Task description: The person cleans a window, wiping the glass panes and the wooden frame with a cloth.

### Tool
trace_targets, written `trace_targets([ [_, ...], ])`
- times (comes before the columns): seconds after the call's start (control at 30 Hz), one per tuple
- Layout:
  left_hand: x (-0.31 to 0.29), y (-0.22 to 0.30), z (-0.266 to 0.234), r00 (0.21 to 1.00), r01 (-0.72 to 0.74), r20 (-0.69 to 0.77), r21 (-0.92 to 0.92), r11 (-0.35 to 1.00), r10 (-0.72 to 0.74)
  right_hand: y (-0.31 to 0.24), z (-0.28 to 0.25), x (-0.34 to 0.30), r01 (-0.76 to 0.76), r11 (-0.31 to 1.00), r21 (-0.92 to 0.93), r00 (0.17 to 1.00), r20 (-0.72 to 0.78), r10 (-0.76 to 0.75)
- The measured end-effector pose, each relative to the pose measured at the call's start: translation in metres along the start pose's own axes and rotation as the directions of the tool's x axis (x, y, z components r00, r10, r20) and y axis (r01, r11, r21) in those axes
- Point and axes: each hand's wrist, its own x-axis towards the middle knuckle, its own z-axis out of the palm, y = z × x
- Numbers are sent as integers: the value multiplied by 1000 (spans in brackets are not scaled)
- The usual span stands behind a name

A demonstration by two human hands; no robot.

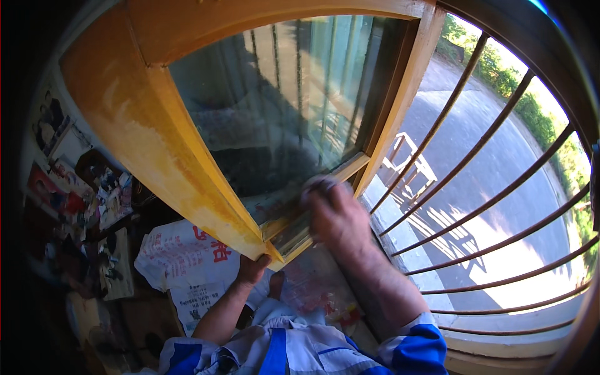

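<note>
Window frame (200,194), painted yellow and set around a glass pane (275,106), is being gripped at its lower corner by the left hand (253,269). The right hand (340,215), blurred, is being held at the frame's lower rail; whether anything is being grasped there cannot be told. The frame is being flanked by bars (515,95) on the right and a white printed sheet (178,256) at lower left.

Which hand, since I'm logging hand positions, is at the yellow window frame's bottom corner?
The left hand, its thumb at the yellow window frame's lowest corner; the right hand, blurred, is higher and farther right in the picture.
</note>
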Motion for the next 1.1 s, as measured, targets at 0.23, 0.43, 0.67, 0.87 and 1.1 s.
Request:
trace_targets([
  [0.23,5,-1,8,998,-12,56,29,999,10,98,-21,23,-290,944,-161,957,-82,280],
  [0.43,3,4,14,999,0,33,-33,999,1,48,-9,20,-342,939,36,927,-153,343],
  [0.67,23,27,25,984,-86,155,-49,995,93,-38,-21,-6,-117,814,569,991,119,59],
  [0.87,27,16,25,976,107,181,95,990,-123,-77,-68,36,226,712,665,971,-212,-110],
  [1.1,7,17,26,995,25,89,154,988,-39,-118,-125,139,498,814,298,725,-659,-202],
])
